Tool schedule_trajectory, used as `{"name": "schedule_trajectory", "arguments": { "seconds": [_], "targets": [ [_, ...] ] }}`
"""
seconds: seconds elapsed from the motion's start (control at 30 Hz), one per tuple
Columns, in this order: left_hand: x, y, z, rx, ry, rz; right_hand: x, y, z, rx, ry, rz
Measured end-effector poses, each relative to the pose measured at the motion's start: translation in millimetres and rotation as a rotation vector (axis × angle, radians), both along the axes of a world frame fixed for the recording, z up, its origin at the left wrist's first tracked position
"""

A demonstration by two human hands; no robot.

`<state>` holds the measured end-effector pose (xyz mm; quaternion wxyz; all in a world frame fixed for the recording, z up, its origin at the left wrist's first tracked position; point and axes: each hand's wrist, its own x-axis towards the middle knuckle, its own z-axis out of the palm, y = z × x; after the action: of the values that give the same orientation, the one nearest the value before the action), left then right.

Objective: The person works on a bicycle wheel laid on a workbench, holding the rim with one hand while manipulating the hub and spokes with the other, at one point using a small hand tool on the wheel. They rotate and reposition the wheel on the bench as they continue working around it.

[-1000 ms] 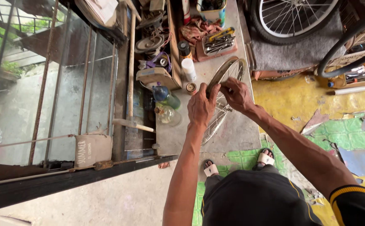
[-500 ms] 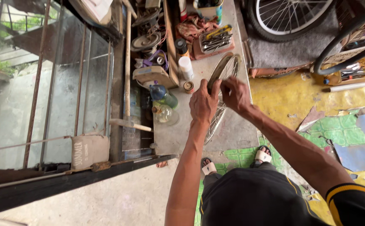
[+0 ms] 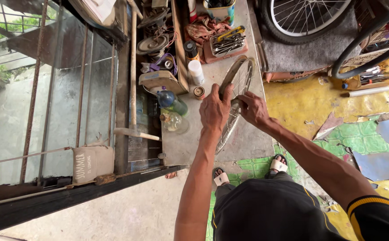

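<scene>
A: Two hands are working on one bare wheel rim (image 3: 239, 85), which is standing on edge on the grey table (image 3: 190, 147), near its middle.

B: Going from the left, what is lying about?

A: One wooden-handled hammer (image 3: 133, 89) is lying along the table's left edge. Next to it two bottles are standing, a green one with a blue cap (image 3: 172, 101) and a clear round one (image 3: 172, 121). Just beyond them one white canister (image 3: 196, 72) and one small tin (image 3: 199, 92) are sitting just beside the rim.

B: And the hands?

A: The left hand (image 3: 214, 111) is wrapping around the rim's near edge, thumb up along the metal, gripping it. The right hand (image 3: 253, 108) is pinching closed at the spokes just inside the rim; whether it is holding a spoke or a small tool, I cannot tell.

B: Anything further right?

A: One red tray of tools (image 3: 228, 42) is sitting behind the rim, one spoked bicycle wheel with a tyre (image 3: 306, 18) is resting on a grey cloth, and one orange tray of tools (image 3: 373, 73) is lying on the yellow floor.

B: Is anything crowding the rim?

A: The tin and the canister are sitting close on its left.
</scene>
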<state>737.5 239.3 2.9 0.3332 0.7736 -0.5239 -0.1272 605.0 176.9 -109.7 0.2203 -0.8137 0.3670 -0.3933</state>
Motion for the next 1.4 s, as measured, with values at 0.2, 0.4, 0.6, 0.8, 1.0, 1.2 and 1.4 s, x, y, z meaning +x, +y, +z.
{"name": "schedule_trajectory", "arguments": {
  "seconds": [0.2,0.4,0.6,0.8,1.0,1.2,1.4],
  "targets": [
    [-2.0,-2.2,-2.1,-0.019,-0.048,0.009,7.9,-11.0,5.1,-0.079,-0.172,-0.011],
    [-1.5,-1.2,-3.9,-0.074,-0.033,-0.005,6.7,-0.5,2.4,-0.083,-0.141,-0.040],
    [0.9,1.5,-6.5,-0.050,-0.033,-0.001,10.9,-10.1,-1.0,-0.087,-0.133,-0.048],
    [6.0,-2.9,-3.3,0.011,-0.020,0.012,8.7,-14.0,-17.4,-0.052,-0.128,0.022],
    [8.2,3.1,-2.5,-0.017,-0.066,0.011,3.3,-18.8,-21.9,-0.045,-0.119,0.082],
    [8.2,-3.9,-0.8,0.006,0.002,-0.002,12.0,-18.2,-9.5,-0.017,-0.195,0.025],
    [10.5,-0.9,-3.7,-0.036,-0.031,0.005,-14.2,2.4,-22.8,0.258,-0.395,-0.042]
  ]
}}
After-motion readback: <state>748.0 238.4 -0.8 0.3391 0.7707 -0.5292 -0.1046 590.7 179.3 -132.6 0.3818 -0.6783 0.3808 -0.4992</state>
